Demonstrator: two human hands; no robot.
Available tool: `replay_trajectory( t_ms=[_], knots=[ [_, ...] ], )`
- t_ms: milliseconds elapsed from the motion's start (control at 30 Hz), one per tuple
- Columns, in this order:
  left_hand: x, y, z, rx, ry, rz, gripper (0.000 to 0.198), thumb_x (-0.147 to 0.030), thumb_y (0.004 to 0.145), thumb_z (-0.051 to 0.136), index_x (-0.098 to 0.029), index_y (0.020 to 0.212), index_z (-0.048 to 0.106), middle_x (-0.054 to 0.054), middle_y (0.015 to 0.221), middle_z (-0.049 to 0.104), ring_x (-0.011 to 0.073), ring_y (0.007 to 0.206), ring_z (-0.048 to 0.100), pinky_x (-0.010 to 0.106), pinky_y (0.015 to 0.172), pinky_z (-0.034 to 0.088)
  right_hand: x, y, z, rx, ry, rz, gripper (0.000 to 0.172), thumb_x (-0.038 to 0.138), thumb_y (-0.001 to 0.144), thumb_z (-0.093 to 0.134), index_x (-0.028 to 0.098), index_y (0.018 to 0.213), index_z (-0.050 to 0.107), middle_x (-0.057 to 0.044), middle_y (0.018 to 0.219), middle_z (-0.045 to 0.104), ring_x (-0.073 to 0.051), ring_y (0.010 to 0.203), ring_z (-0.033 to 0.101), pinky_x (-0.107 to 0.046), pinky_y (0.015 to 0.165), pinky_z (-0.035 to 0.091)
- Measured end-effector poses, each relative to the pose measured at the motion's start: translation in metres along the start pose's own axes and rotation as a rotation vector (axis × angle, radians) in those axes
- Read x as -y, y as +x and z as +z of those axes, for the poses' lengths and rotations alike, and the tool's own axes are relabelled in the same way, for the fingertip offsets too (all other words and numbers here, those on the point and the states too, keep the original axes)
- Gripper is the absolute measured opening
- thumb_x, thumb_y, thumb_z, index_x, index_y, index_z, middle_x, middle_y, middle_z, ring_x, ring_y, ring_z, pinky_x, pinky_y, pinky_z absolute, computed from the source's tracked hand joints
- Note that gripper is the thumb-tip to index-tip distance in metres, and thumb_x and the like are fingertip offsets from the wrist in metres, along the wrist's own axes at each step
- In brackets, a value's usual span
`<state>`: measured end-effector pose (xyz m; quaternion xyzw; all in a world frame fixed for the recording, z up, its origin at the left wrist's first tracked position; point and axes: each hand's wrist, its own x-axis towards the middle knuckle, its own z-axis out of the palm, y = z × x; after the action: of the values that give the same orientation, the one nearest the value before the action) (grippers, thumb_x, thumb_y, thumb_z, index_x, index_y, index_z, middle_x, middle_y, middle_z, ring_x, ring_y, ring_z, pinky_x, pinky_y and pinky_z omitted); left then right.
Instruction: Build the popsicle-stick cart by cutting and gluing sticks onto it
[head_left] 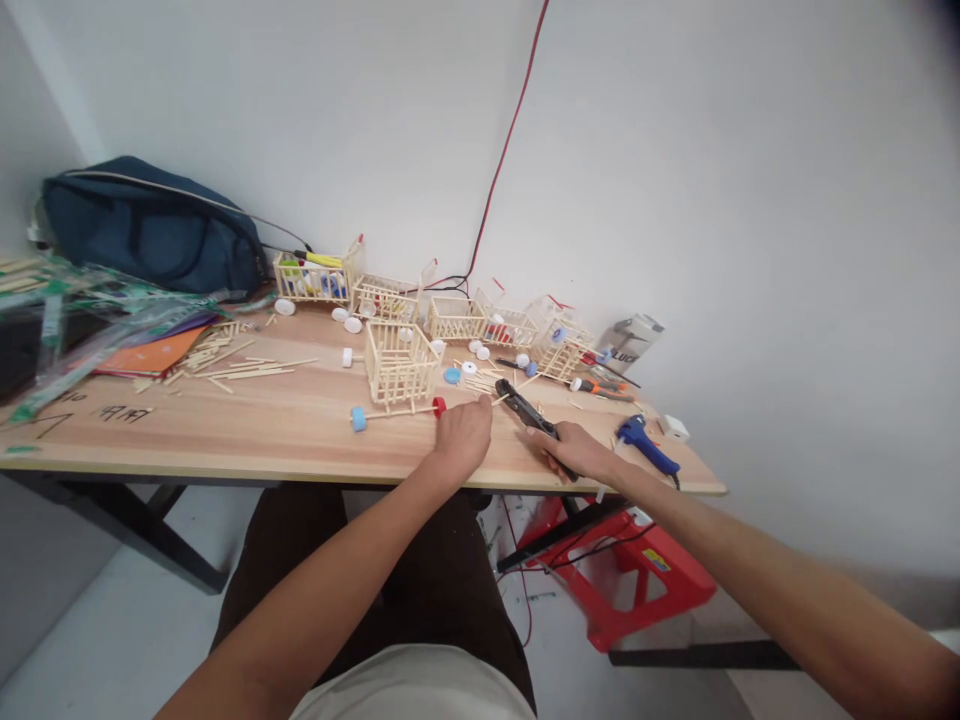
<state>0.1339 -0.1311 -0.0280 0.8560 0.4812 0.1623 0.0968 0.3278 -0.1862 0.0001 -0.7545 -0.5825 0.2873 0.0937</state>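
My left hand (463, 440) is closed in a pinch on a thin wooden stick (498, 400), just above the table. The stick's right end reaches the jaws of a black hand cutter (531, 412), which looks like pliers. My right hand (576, 452) is wrapped round that cutter's handles. Left of my left hand stands a small cart of wooden sticks (401, 365) with bottle-cap wheels. A blue cap (358, 419) and a red cap (439, 407) sit on its front axle. Behind my hands lie a loose blue cap (451, 375), a white cap (469, 368) and short sticks (487, 382).
Several similar stick carts (456, 318) line the wall. Loose sticks (251, 368) and an orange sheet (154, 352) lie to the left, before a blue bag (150, 225). A blue glue gun (646, 445) and orange-handled pliers (606, 390) lie right. A red stool (622, 580) stands below the table (247, 440).
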Motion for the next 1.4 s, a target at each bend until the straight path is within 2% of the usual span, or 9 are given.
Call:
replay_trajectory(
  t_ms=[300, 567, 1000, 1400],
  knots=[
    [0.0, -0.001, 0.002, -0.004, 0.017, 0.005, 0.031, -0.006, 0.095, 0.032, -0.01, 0.114, 0.056, 0.018, 0.098, 0.073, 0.0284, 0.1, 0.072, 0.04, 0.08, 0.057, 0.009, -0.005, -0.003, 0.01, -0.043, -0.002, 0.061, 0.064, 0.092, 0.044, 0.02, 0.05, 0.051, -0.005, 0.044, 0.058, -0.015, 0.039, 0.055, -0.026, 0.047, 0.045],
    [-0.001, -0.002, 0.002, -0.018, 0.021, 0.008, 0.033, -0.006, 0.095, 0.031, -0.009, 0.114, 0.057, 0.019, 0.096, 0.073, 0.0291, 0.098, 0.072, 0.041, 0.078, 0.057, 0.015, -0.01, -0.004, 0.002, -0.079, -0.01, 0.063, 0.066, 0.091, 0.044, 0.02, 0.048, 0.05, -0.005, 0.045, 0.058, -0.015, 0.041, 0.056, -0.027, 0.05, 0.045],
    [-0.001, -0.002, 0.003, -0.005, 0.032, 0.002, 0.034, -0.006, 0.094, 0.032, -0.01, 0.117, 0.056, 0.018, 0.097, 0.073, 0.0292, 0.1, 0.072, 0.041, 0.081, 0.056, 0.006, -0.003, -0.001, -0.004, -0.052, -0.031, 0.062, 0.073, 0.088, 0.044, 0.021, 0.055, 0.049, -0.007, 0.05, 0.062, -0.016, 0.042, 0.057, -0.026, 0.045, 0.045],
    [0.0, -0.001, 0.003, -0.011, 0.042, 0.008, 0.032, -0.004, 0.091, 0.034, -0.01, 0.115, 0.055, 0.017, 0.098, 0.073, 0.0299, 0.098, 0.072, 0.042, 0.08, 0.056, 0.002, -0.002, -0.001, -0.028, -0.069, -0.087, 0.064, 0.074, 0.087, 0.043, 0.02, 0.053, 0.051, -0.007, 0.051, 0.063, -0.017, 0.044, 0.058, -0.027, 0.049, 0.045]
  ],
)
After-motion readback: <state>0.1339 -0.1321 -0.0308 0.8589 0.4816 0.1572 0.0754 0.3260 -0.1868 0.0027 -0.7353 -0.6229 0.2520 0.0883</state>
